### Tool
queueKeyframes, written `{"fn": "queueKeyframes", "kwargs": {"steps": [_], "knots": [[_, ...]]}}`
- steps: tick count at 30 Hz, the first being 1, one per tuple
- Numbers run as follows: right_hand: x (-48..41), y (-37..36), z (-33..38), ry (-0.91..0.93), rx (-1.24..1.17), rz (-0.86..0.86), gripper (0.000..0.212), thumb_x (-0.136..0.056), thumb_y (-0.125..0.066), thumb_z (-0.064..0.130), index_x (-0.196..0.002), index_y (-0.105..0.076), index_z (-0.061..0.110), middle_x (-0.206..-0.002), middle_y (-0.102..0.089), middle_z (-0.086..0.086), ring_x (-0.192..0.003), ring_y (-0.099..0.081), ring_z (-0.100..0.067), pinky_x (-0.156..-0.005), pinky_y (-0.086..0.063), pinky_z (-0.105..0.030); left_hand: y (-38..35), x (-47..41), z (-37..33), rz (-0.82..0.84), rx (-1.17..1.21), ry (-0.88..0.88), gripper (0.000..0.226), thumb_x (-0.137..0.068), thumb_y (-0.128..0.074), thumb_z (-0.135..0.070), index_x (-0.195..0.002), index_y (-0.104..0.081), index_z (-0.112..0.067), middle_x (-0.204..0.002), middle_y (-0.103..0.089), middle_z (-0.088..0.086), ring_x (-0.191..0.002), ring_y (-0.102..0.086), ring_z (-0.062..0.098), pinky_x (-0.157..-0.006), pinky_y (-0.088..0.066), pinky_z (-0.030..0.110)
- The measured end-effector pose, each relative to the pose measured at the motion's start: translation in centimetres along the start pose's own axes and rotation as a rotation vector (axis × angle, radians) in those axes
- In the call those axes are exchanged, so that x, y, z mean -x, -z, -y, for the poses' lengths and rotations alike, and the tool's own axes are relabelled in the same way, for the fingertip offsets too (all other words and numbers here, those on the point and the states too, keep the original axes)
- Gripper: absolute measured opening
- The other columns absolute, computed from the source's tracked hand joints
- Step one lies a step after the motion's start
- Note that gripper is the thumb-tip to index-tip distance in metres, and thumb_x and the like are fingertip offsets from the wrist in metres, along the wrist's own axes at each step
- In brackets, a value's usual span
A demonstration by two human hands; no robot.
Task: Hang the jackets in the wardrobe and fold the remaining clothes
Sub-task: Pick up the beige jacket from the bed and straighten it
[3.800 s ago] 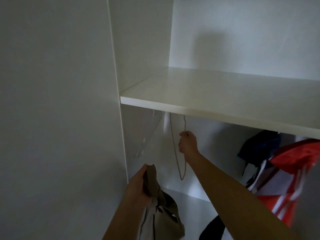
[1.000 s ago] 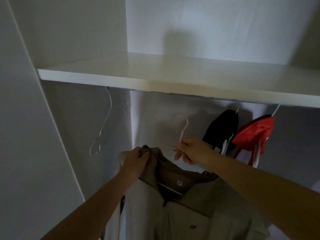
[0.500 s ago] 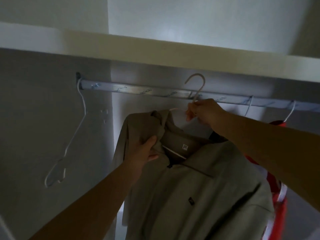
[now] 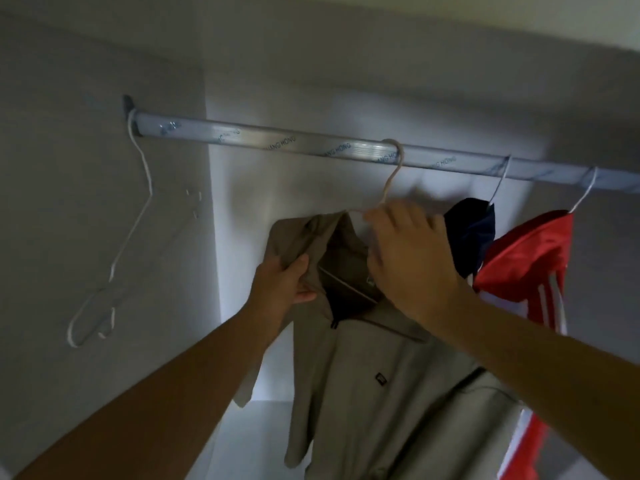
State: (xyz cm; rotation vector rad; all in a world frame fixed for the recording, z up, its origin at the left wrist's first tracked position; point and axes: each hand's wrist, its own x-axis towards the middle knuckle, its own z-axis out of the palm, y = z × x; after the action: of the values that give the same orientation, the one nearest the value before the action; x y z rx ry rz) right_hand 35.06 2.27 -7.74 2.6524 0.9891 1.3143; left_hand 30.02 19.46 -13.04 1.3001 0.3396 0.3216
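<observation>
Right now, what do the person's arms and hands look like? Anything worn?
Nothing worn in view. The left hand and right hand carry no gloves or rings; the left forearm and right forearm are bare to the frame edge, no sleeves, watch or bands. Dim light may hide small details.

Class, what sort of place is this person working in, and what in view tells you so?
Most likely inside a wardrobe: a metal hanging rail, a beige jacket and a red jacket hung on it, and an empty hanger.
</observation>
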Motion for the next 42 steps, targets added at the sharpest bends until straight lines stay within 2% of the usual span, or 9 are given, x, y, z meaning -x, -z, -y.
{"fn": "queueKeyframes", "kwargs": {"steps": [4,12,18,24,28,31,36,39,42], "knots": [[5.2,-2.4,3.1,0.449,-0.021,0.172,0.014,-0.064,-0.064,0.018,-0.078,-0.067,0.021,-0.068,-0.059,0.000,-0.062,-0.056,-0.021,-0.064,-0.038,-0.032,0.4,0.1,-1.0,0.006,-0.049,0.040,0.028,-0.093,-0.058,-0.016,-0.117,-0.055,-0.002,-0.090,-0.065,0.011,-0.071,-0.066,0.022,-0.056,-0.059,0.025],[4.1,-5.9,5.3,0.464,0.144,0.558,0.030,-0.036,-0.087,0.021,-0.061,-0.074,0.011,-0.038,-0.049,0.005,-0.029,-0.045,-0.011,-0.043,-0.014,-0.019,1.1,0.4,-0.4,0.034,0.013,0.020,0.010,-0.095,-0.055,-0.015,-0.099,-0.059,-0.007,-0.080,-0.069,0.008,-0.066,-0.069,0.020,-0.062,-0.059,0.029],[3.2,-2.3,5.6,0.452,-0.026,0.690,0.027,-0.097,-0.048,0.012,-0.123,-0.054,0.011,-0.106,-0.064,-0.007,-0.092,-0.063,-0.021,-0.059,-0.032,-0.023,4.2,1.4,8.2,-0.014,-0.576,-0.179,0.014,-0.091,-0.059,-0.015,-0.082,-0.061,-0.026,-0.086,-0.066,0.002,-0.083,-0.065,0.022,-0.072,-0.052,0.027],[1.5,-0.2,6.8,0.344,-0.072,0.662,0.012,-0.096,-0.050,0.013,-0.103,-0.059,0.010,-0.104,-0.064,-0.008,-0.092,-0.063,-0.021,-0.065,-0.036,-0.025,1.0,2.2,11.0,0.063,-1.174,-0.421,0.023,-0.094,-0.052,-0.039,-0.090,-0.062,-0.018,-0.087,-0.069,0.000,-0.082,-0.066,0.017,-0.078,-0.052,0.031],[-2.0,2.6,3.6,0.303,0.003,0.549,0.012,-0.091,-0.049,0.004,-0.080,-0.054,0.006,-0.093,-0.060,-0.010,-0.091,-0.061,-0.026,-0.066,-0.042,-0.030,2.7,2.6,11.7,0.040,-1.449,-0.282,0.032,-0.097,-0.043,-0.043,-0.109,-0.060,-0.020,-0.108,-0.066,-0.002,-0.102,-0.062,0.017,-0.090,-0.043,0.025],[-2.9,3.5,2.1,0.300,-0.037,0.491,0.032,-0.093,-0.043,0.004,-0.062,-0.037,0.013,-0.071,-0.045,-0.001,-0.075,-0.046,-0.017,-0.060,-0.034,-0.026,2.5,2.3,11.6,0.066,-1.444,-0.173,0.025,-0.098,-0.041,-0.040,-0.107,-0.056,-0.022,-0.106,-0.062,-0.004,-0.103,-0.061,0.017,-0.092,-0.044,0.027],[-1.6,4.4,-0.5,0.101,-0.304,0.490,0.022,-0.096,-0.045,0.036,-0.100,-0.058,0.019,-0.091,-0.057,0.002,-0.082,-0.053,-0.015,-0.065,-0.042,-0.029,0.3,2.2,10.7,0.085,-1.163,0.008,0.035,-0.102,-0.036,-0.037,-0.125,-0.048,-0.014,-0.123,-0.055,0.003,-0.120,-0.051,0.022,-0.105,-0.036,0.030],[-0.1,4.2,-5.3,-0.046,-0.180,0.424,0.029,-0.098,-0.039,0.035,-0.113,-0.056,0.016,-0.109,-0.056,-0.006,-0.099,-0.054,-0.025,-0.078,-0.042,-0.035,-2.3,3.1,7.2,0.032,-1.033,-0.184,0.030,-0.100,-0.042,-0.031,-0.124,-0.049,-0.015,-0.112,-0.058,0.002,-0.109,-0.057,0.024,-0.095,-0.046,0.035],[2.3,3.1,-8.3,-0.082,0.076,0.712,0.027,-0.100,-0.035,0.030,-0.108,-0.058,0.017,-0.118,-0.055,-0.009,-0.109,-0.049,-0.030,-0.086,-0.040,-0.037,-6.3,3.9,2.7,-0.010,-0.784,-0.349,0.017,-0.094,-0.050,-0.038,-0.105,-0.048,-0.024,-0.083,-0.055,-0.006,-0.080,-0.059,0.016,-0.072,-0.051,0.034]]}}
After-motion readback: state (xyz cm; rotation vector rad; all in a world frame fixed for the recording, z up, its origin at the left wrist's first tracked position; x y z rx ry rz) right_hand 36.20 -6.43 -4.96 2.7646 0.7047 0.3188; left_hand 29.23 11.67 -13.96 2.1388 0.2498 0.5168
